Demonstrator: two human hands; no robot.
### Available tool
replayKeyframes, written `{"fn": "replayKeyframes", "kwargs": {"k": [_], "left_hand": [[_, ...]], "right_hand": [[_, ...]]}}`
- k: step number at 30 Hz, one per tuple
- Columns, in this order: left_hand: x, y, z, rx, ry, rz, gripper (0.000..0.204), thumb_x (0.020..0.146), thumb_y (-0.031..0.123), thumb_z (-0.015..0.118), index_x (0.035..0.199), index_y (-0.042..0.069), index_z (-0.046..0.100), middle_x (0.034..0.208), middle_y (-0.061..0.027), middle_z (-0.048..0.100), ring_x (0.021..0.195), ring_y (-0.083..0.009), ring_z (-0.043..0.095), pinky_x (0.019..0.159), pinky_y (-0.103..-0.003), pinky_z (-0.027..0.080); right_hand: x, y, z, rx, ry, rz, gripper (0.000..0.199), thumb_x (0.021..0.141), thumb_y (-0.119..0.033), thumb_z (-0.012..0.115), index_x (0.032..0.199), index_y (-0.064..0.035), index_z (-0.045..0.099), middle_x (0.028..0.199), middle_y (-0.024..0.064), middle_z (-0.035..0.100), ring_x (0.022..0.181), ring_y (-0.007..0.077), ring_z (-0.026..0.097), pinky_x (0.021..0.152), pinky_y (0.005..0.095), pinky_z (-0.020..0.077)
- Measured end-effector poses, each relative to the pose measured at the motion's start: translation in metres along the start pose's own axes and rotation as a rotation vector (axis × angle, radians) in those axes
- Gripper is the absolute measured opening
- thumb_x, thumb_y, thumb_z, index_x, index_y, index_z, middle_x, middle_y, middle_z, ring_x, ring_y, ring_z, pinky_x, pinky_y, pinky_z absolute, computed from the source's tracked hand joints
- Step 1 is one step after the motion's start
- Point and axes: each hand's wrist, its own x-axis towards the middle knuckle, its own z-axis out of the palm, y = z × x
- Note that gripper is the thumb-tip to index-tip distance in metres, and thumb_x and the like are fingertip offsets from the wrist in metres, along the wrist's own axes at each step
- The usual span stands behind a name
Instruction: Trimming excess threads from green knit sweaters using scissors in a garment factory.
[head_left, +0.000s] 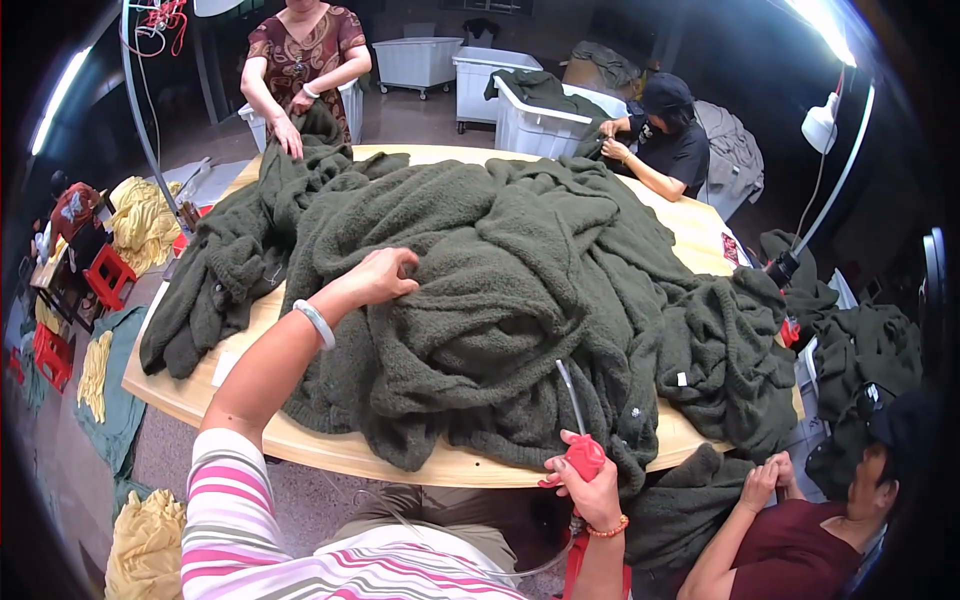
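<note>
Heaped over the middle of the table is a pile of dark green knitted garments (470,250). My left hand (378,278), with a pale bangle at its wrist, is at the left part of the pile. Its fingers are apart and slightly curved, with nothing in them; whether they press on the cloth I cannot tell. My right hand (592,490) is closed around a red air blow gun (586,455) at the table's near edge. The gun's thin metal nozzle points up and slightly left, in front of the garments. A hose runs below that hand.
The pale wooden table (440,462) has a curved near edge. Co-workers handle green garments at the far left, far right and near right. White tubs (545,125) stand behind. Lamp poles (840,185) rise at both sides; yellow cloth (145,545) lies lower left.
</note>
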Motion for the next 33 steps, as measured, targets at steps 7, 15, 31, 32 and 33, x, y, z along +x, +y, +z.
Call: {"fn": "replayKeyframes", "kwargs": {"k": [7, 15, 31, 32, 33], "left_hand": [[-0.011, -0.017, 0.017, -0.102, 0.047, -0.052, 0.037, 0.079, 0.023, 0.073, 0.108, 0.001, 0.065, 0.094, -0.0158, 0.069, 0.089, -0.0265, 0.067, 0.079, -0.037, 0.053], [-0.049, 0.027, 0.035, -0.433, 0.113, -0.090, 0.064, 0.074, 0.044, 0.080, 0.113, -0.002, 0.059, 0.094, -0.0166, 0.067, 0.090, -0.0237, 0.064, 0.083, -0.036, 0.051], [-0.134, 0.102, 0.028, -0.336, 0.316, 0.450, 0.022, 0.081, 0.003, 0.069, 0.100, -0.001, 0.061, 0.086, -0.0188, 0.062, 0.075, -0.0352, 0.064, 0.065, -0.038, 0.051], [-0.123, 0.097, 0.024, -0.375, 0.305, 0.414, 0.019, 0.082, 0.003, 0.067, 0.099, -0.001, 0.061, 0.086, -0.0191, 0.062, 0.076, -0.0336, 0.065, 0.066, -0.038, 0.051], [-0.113, 0.096, 0.012, -0.489, 0.348, 0.368, 0.014, 0.085, 0.002, 0.061, 0.098, -0.002, 0.061, 0.084, -0.0190, 0.061, 0.072, -0.0280, 0.063, 0.066, -0.035, 0.050]], "right_hand": [[0.001, -0.004, 0.005, -0.044, -0.029, 0.034, 0.043, 0.092, -0.011, 0.063, 0.131, 0.0017, 0.052, 0.090, 0.0060, 0.070, 0.075, 0.0130, 0.070, 0.056, 0.0204, 0.0520], [-0.004, -0.013, 0.004, -0.051, 0.033, 0.017, 0.042, 0.092, -0.009, 0.063, 0.130, 0.0047, 0.051, 0.090, 0.0111, 0.070, 0.074, 0.0147, 0.070, 0.056, 0.0212, 0.0550], [-0.012, -0.017, 0.006, -0.074, 0.054, -0.031, 0.040, 0.093, -0.009, 0.062, 0.129, 0.0033, 0.052, 0.090, 0.0094, 0.070, 0.074, 0.0120, 0.069, 0.055, 0.0196, 0.0534], [-0.014, -0.018, 0.005, -0.076, 0.061, -0.035, 0.040, 0.093, -0.009, 0.062, 0.129, 0.0034, 0.053, 0.089, 0.0094, 0.070, 0.074, 0.0120, 0.069, 0.055, 0.0197, 0.0535], [-0.017, -0.018, 0.002, -0.078, 0.075, -0.038, 0.040, 0.093, -0.010, 0.063, 0.129, 0.0035, 0.053, 0.089, 0.0094, 0.070, 0.074, 0.0120, 0.069, 0.055, 0.0198, 0.0535]]}}
